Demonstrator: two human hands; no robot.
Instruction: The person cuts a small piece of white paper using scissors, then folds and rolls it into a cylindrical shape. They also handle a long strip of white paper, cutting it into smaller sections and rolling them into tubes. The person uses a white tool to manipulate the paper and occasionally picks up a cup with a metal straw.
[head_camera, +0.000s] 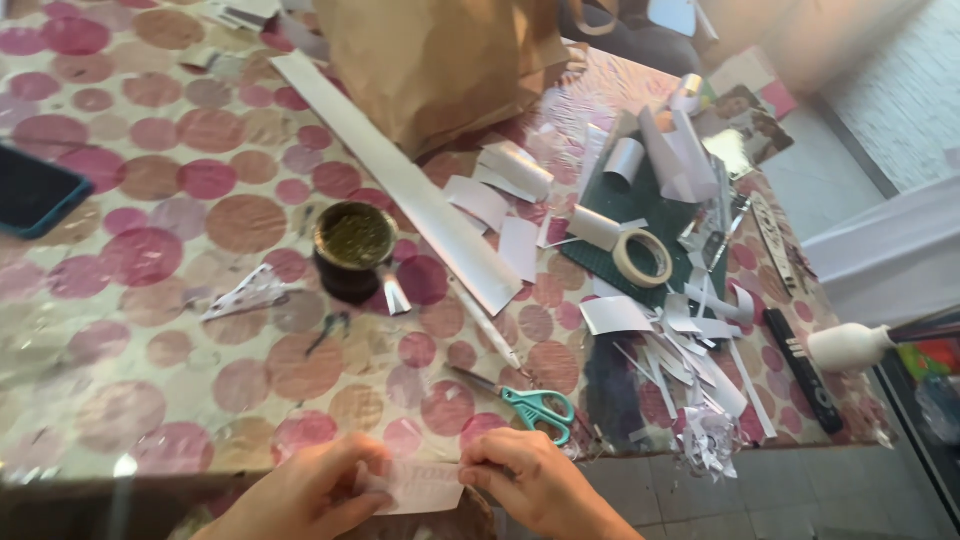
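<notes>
Beyond both hands, scissors (535, 407), tape roll (643, 257), jar (353, 250)

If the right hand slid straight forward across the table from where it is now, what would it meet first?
Most likely the scissors, whose green handles lie just beyond the right hand, which pinches a paper strip together with the left hand. Depth is unclear, so the hand might pass above them.

A table (150, 180) covered in a pink and brown dotted cloth carries a brown paper bag (440, 60), a long white strip (400, 185), a dark round jar (352, 250), green-handled scissors (525, 403), a tape roll (642, 258) (on a green mat (650, 205)), a phone (35, 190), and many paper scraps (690, 350).
</notes>
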